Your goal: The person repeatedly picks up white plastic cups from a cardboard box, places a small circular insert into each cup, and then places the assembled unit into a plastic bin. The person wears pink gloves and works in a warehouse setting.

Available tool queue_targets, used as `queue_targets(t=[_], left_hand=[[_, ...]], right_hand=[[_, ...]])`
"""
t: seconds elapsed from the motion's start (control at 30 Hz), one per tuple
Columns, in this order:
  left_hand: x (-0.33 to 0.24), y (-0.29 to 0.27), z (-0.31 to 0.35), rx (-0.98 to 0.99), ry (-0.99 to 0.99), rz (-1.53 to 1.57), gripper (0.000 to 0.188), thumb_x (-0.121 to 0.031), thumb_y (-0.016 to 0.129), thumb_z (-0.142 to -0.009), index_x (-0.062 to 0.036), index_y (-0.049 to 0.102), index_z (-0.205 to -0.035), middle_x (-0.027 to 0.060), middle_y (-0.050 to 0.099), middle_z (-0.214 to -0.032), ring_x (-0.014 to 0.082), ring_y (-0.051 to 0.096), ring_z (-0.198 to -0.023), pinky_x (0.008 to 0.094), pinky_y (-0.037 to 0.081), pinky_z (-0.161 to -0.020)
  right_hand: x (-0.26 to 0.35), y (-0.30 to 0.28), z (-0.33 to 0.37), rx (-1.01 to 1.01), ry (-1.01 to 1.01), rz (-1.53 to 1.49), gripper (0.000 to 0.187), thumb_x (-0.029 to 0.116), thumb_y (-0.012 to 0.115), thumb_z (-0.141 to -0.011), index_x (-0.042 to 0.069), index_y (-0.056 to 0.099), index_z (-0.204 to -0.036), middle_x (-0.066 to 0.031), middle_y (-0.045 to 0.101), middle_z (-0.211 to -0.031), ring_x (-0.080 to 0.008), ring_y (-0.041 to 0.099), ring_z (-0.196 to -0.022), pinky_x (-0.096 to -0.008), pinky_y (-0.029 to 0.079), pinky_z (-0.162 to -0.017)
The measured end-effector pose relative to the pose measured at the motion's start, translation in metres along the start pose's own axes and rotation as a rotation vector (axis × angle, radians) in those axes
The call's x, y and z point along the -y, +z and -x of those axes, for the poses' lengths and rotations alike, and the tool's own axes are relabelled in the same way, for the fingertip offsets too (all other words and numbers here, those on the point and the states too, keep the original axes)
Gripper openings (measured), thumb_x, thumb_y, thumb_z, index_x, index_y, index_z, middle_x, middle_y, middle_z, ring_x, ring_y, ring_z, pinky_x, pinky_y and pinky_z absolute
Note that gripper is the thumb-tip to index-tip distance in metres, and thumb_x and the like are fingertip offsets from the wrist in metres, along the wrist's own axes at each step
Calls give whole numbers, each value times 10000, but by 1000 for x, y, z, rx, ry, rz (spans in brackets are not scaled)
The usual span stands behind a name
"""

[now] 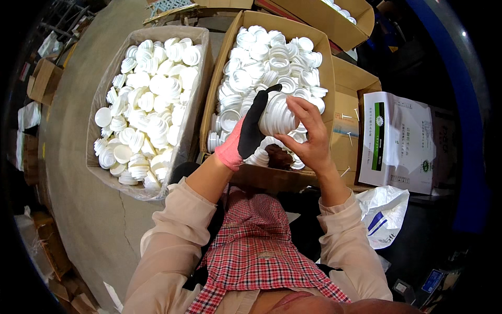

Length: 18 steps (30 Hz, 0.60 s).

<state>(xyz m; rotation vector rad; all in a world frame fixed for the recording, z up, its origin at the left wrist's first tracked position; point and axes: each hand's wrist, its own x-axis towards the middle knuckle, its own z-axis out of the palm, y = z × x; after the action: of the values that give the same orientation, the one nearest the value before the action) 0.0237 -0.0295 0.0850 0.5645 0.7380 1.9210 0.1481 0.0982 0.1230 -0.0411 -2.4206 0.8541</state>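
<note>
A white ridged plastic cap [277, 115] is held up between my two hands, over the middle carton. My left hand [249, 131], in a black glove with a pink cuff, grips it from the left, thumb over its top edge. My bare right hand [314, 137] has its fingertips and thumb on the right side of the cap. Below them, the cardboard carton [209, 99] is heaped with similar white caps [251, 57]. A dark brown crumpled thing [279, 157] lies among the caps under my hands; its kind is unclear.
To the left stands a plastic-lined box [201, 78] full of white and cream caps. An open carton [340, 94] with thin white sticks is at right, beside a white printed package [397, 141]. Another carton [314, 26] sits behind. A white plastic bag [384, 214] lies near my right arm.
</note>
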Motion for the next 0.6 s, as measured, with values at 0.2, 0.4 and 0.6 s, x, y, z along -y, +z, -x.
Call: queue_targets(t=[0.2,0.4,0.6], left_hand=[[0,0,1,-5,45,-94,574,-452,367,-1037,-57,363,-1452,65,493,-1343,159,504,-1228,314,429,-1013],[-9,11,7,-82,-59,-170,659,-219,692,-896,-59,373,-1450,65,508,-1329,141,505,-1188,282,438,-984],[-14,28,2,51,-46,-260,745,-77,717,-822,-34,358,-1473,61,512,-1363,144,507,-1193,296,417,-1015]], right_hand=[[0,1,0,1,3,-1,723,100,841,-661,52,560,-1326,-145,555,-1294,-307,547,-1182,-386,454,-978],[-3,5,3,-17,-24,3,753,136,835,-641,93,554,-1338,-137,536,-1276,-332,525,-1091,-399,417,-960],[-13,8,3,-176,442,-731,717,580,525,-933,-1,476,-1350,-143,507,-1318,-212,491,-1161,-310,368,-1000]])
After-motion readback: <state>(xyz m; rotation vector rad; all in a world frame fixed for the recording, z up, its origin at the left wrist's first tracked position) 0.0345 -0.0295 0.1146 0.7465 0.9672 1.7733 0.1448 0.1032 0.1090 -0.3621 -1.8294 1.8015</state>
